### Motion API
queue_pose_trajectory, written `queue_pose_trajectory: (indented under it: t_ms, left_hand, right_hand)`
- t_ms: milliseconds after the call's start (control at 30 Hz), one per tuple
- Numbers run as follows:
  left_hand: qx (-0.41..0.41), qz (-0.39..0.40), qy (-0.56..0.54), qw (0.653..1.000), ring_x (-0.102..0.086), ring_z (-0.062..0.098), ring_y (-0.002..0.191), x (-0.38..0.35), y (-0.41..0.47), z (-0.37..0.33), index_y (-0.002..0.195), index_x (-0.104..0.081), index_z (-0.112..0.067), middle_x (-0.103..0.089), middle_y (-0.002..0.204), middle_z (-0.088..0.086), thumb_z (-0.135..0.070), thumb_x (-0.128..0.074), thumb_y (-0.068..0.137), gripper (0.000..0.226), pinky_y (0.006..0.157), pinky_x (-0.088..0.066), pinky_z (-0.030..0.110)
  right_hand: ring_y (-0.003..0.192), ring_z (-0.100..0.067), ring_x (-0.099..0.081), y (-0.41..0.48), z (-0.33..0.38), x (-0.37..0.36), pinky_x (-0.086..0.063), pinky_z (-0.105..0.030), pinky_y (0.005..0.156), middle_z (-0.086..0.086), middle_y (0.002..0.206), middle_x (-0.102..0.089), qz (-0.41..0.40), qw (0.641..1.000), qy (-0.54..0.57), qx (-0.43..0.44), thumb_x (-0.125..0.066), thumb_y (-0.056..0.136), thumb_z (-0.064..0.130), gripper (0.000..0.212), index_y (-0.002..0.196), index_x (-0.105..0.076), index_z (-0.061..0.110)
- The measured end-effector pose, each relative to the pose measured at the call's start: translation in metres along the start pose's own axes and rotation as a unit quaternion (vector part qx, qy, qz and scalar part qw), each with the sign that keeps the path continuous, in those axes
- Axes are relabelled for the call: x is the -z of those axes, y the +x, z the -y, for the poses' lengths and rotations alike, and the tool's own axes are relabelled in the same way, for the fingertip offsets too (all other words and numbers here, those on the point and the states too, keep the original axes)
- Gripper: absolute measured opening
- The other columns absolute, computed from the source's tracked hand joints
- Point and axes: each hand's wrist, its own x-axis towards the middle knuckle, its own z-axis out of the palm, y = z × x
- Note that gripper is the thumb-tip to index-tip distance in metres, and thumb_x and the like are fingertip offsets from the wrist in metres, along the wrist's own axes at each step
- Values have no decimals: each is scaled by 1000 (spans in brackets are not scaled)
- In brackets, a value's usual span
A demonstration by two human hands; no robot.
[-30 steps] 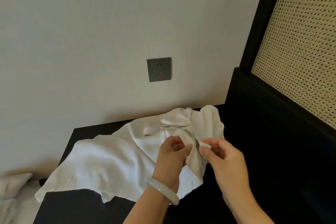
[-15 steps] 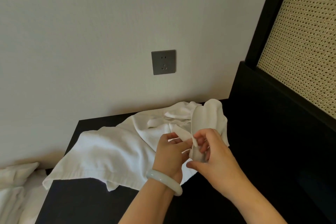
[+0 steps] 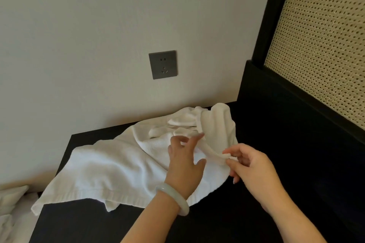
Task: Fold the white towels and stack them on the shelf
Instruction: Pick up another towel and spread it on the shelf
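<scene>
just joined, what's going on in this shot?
A person is sorting out a crumpled white towel lying on a black tabletop against the wall. The right hand pinches a raised edge of the towel between thumb and fingers. The left hand, with a pale bracelet on the wrist, is open with fingers spread over the bunched middle. The towel is not yet folded, and its left side hangs over the table's edge. No folded stack is in view.

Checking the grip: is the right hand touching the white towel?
Touching. The head view shows the right hand pinching a fold of the white towel.
</scene>
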Motion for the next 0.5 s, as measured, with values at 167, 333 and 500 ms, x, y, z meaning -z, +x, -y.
queue_pose_trajectory:
  t_ms: [167,333,500]
  left_hand:
    - [-188,173,163,953,-31,8,122,-1,28,-5,110,-58,-29,-47,123,-17,-30,-64,88,23,109,-22,39]
    - [-270,304,125,905,-44,10,105,-10,55,-25,120,-58,-25,-59,113,-8,-33,-68,88,34,97,-23,27]
    - [-295,368,301,829,-34,9,92,-4,91,-29,95,-60,-34,-45,87,-22,-58,-59,87,25,92,-19,30]
  right_hand:
    - [63,-12,-64,-12,-5,34,-50,-15,55,15,88,-65,-37,997,-60,35,-71,87,12,40,93,-64,51]
    - [66,-9,-62,-28,-8,59,-48,-19,54,9,77,-65,-71,996,-61,14,-72,88,14,41,88,-68,54]
    - [91,5,-57,-44,-8,73,-41,-14,74,28,97,-59,-111,987,-109,40,-65,91,10,37,87,-73,46]
